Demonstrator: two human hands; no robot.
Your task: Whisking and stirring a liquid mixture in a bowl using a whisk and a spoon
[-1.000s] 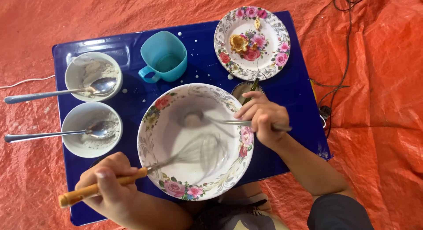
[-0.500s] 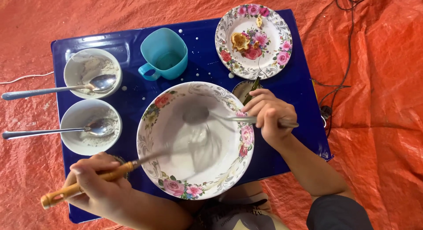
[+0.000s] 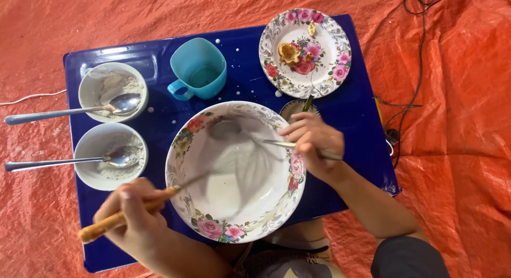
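Along the left edge of the blue tray (image 3: 340,118) sit two small white bowls, each with a long metal spoon whose handle runs out past the tray's edge. The far bowl (image 3: 110,89) holds some pale powder; the near bowl (image 3: 109,155) shows only a thin smear, hard to make out.

Near the front left corner, the left hand (image 3: 133,217) is closed tight around the wooden handle of a whisk (image 3: 120,219). The whisk's wire head reaches into the big flowered bowl (image 3: 183,145) and is blurred, so its shape cannot be made out against the white mix inside. That bowl sits at the middle of the tray's front edge, its near rim reaching past that edge.

Behind it, toward the back edge, stands a turquoise cup (image 3: 199,67), with white drops spattered on the tray around it.

At the bowl's right rim, the right hand (image 3: 314,142) has its fingers pinched together on a metal utensil (image 3: 277,144); its working end is blurred in the mix. Just behind this hand a small round dish (image 3: 293,108) is mostly hidden.

At the back right corner lies a flowered plate (image 3: 324,70) with a few yellowish scraps on it.
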